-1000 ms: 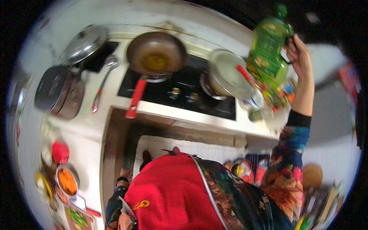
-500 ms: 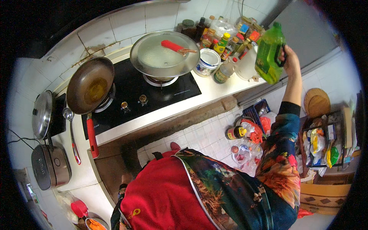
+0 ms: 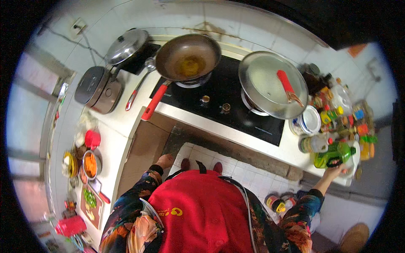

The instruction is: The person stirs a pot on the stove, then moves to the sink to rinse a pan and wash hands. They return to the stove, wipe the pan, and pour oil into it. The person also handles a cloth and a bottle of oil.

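Observation:
At the right end of the counter, my right hand (image 3: 334,172) is closed round the handle of a green plastic oil bottle (image 3: 327,157). The bottle is low among other bottles, tilted in this view; I cannot tell whether its base touches the counter. My left hand (image 3: 165,160) hangs by my body, in front of the counter edge, and its fingers are too blurred to read. A dark frying pan (image 3: 188,59) with a little yellow oil in it sits on the left burner, its red handle (image 3: 155,102) toward me. On the right burner, a wide metal lid (image 3: 263,80) carries a red-handled utensil (image 3: 287,86).
Sauce bottles and jars (image 3: 333,111) crowd the right counter beside a white pot (image 3: 310,120). Left of the stove are a ladle (image 3: 139,86), a rice cooker (image 3: 99,90), a bowl of orange shreds (image 3: 90,163) and a cutting board with chopped greens (image 3: 97,211). A dark bottle (image 3: 275,203) stands on the floor.
My right hand has lowered the green oil bottle from raised in the air to beside the bottles at the counter's right end. The view has turned left, bringing my left hand into sight.

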`<action>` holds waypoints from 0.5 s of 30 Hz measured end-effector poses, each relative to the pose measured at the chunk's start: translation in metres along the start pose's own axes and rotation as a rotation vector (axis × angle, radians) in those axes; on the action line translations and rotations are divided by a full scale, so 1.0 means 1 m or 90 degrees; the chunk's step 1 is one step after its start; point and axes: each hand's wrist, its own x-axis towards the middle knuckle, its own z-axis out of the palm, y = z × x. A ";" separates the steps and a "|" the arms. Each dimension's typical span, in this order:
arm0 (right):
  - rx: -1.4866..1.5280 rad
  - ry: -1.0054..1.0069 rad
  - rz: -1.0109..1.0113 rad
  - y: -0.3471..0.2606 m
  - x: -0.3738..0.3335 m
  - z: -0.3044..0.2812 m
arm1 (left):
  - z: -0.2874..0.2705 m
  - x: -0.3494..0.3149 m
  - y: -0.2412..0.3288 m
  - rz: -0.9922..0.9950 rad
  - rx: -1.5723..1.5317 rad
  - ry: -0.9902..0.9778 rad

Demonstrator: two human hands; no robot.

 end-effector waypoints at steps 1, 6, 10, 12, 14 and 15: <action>0.015 0.044 0.003 0.010 0.009 -0.011 | -0.004 -0.015 0.015 -0.015 0.044 -0.005; -0.002 0.071 -0.053 0.067 0.012 0.012 | 0.055 -0.010 -0.114 0.243 0.547 0.026; -0.277 0.162 -0.101 0.062 -0.003 0.028 | 0.067 -0.054 -0.099 -0.181 -0.007 -0.039; -0.511 0.201 -0.222 0.053 -0.006 0.014 | 0.058 -0.060 -0.071 -0.073 0.074 -0.003; -0.636 0.265 -0.320 0.045 -0.013 0.008 | 0.053 -0.089 -0.056 0.008 0.137 0.044; -0.638 0.309 -0.322 0.039 -0.018 0.009 | 0.084 -0.058 -0.116 -0.077 0.126 0.093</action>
